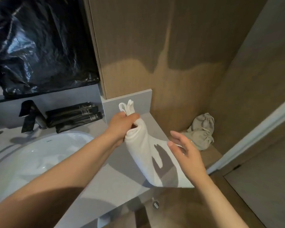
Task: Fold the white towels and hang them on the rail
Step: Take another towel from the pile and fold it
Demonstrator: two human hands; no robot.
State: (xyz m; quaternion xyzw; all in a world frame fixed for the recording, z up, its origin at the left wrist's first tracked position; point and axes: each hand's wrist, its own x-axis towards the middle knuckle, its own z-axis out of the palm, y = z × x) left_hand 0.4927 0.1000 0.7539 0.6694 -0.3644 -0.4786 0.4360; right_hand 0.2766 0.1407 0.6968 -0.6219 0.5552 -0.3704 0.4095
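Note:
A white towel [143, 145] hangs folded lengthwise over the right end of the grey counter [115, 181]. My left hand [122, 125] is shut on its bunched upper end, with the folded tips sticking up above my fist. My right hand [184, 148] rests against the towel's right edge lower down, thumb on the cloth and fingers spread; the lower corner trails past the counter's front edge. No rail is in view.
A white basin [44, 152] is sunk in the counter at the left, with a black tap [31, 116] and black tubes [72, 114] behind it. A grey cloth bag [202, 130] lies on a lower wooden shelf at the right. Wood panelling rises behind.

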